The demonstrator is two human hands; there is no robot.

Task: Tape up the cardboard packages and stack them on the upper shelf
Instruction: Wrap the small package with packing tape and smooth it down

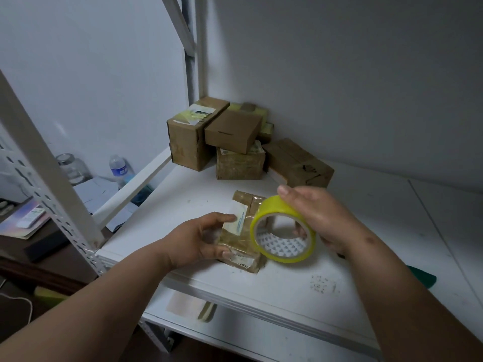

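**Taping a package on the shelf, roll in hand**

Both forearms reach in from the bottom edge toward the small cardboard package, so I'll use that package as the landmark for everything. It lies flat on the white shelf, close to the front edge, with a pale label on top and what looks like clear tape already across parts of it.

On the package's left, the left hand grips it, thumb along the near corner and fingers curled over the top edge by the label. Just right of it, the right hand is wrapped around the yellow tape roll, fingers over the outer rim, with the roll's open core facing the camera. The roll sits touching or nearly touching the package's right side; I can't tell if a strip is actually stuck down yet.

So my guess is we're mid-taping on this one, not at the stacking bit. Next move probably needs the left hand pinning the box down while the roll is pulled across the seam, then the strip torn off.

Behind the package, in the back corner, there's a pile of cardboard packages, some already taped. Plain white walls behind that. Left of the package is the perforated shelf upright, and beyond it a lower surface with a water bottle, a glass jar and some papers.
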